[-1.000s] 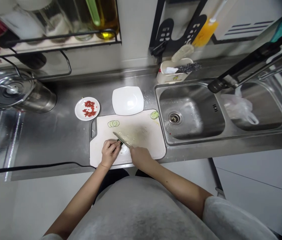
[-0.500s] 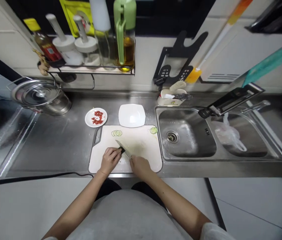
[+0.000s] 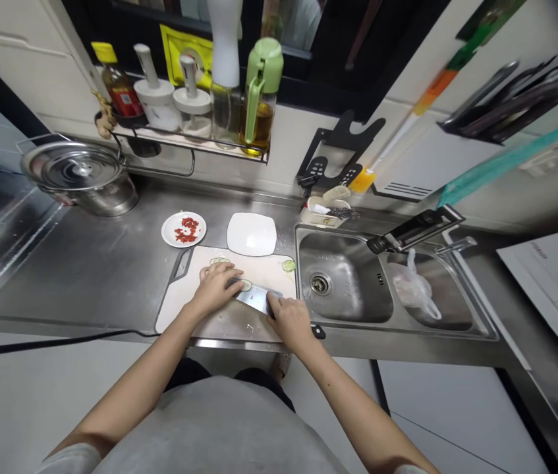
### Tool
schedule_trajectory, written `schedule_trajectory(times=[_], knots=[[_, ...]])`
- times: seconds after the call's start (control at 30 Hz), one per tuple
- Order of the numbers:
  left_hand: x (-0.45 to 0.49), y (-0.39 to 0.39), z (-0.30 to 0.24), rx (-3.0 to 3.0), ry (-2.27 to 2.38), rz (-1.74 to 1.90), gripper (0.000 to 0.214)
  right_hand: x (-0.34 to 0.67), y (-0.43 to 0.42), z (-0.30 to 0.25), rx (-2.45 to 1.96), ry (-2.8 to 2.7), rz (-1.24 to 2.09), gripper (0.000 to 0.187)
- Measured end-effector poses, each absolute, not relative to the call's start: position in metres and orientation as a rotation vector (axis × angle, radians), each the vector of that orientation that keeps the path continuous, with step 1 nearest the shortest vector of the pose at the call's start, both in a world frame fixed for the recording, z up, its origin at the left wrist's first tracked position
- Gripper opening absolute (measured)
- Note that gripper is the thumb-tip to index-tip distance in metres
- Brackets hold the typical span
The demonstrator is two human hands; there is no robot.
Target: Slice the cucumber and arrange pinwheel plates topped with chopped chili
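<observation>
A pale cutting board (image 3: pixel 180 297) lies on the steel counter in front of me. My right hand (image 3: pixel 290 320) grips the handle of a cleaver (image 3: pixel 255 297), whose broad blade lies nearly flat over the board. My left hand (image 3: pixel 216 287) rests with curled fingers at the blade's far end, touching cucumber slices (image 3: pixel 246 285) there. More thin cucumber slices (image 3: pixel 219 261) sit at the board's far edge, and a cucumber end piece (image 3: pixel 288 265) lies at its far right corner.
Behind the board stand an empty white square plate (image 3: pixel 251 234) and a small round plate with chopped red chilli (image 3: pixel 184 229). A double sink (image 3: pixel 352 289) lies to the right, a lidded steel pot (image 3: pixel 80 174) to the left, and a bottle rack (image 3: pixel 194 141) on the wall.
The view has lifted and shifted. The cleaver went from edge-down, cutting near the board's front, to lying flat further back. My left hand moved from the cucumber piece up to the slices.
</observation>
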State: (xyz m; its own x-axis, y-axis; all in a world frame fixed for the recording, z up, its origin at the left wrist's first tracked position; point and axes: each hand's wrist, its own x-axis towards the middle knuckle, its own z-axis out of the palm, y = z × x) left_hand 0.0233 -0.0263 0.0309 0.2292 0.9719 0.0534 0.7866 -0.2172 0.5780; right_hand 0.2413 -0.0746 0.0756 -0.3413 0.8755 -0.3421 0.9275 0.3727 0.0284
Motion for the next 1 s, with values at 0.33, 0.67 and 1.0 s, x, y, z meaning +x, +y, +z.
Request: schedule_trajectory(times=[0.33, 0.67, 1.0], knots=[[0.050, -0.021, 0.017, 1.860, 1.529, 0.706, 0.012, 0.258, -0.087, 0.068, 1.630, 2.275, -0.281, 0.049], [0.032, 0.013, -0.002, 1.570, 2.001, 0.517, 0.014, 0.279, -0.102, 0.056, 1.820, 2.161, -0.336, 0.042], [0.017, 0.031, -0.013, 1.679, 2.107, 0.462, 0.017, 0.277, -0.102, 0.058, 1.863, 2.176, -0.362, 0.042]])
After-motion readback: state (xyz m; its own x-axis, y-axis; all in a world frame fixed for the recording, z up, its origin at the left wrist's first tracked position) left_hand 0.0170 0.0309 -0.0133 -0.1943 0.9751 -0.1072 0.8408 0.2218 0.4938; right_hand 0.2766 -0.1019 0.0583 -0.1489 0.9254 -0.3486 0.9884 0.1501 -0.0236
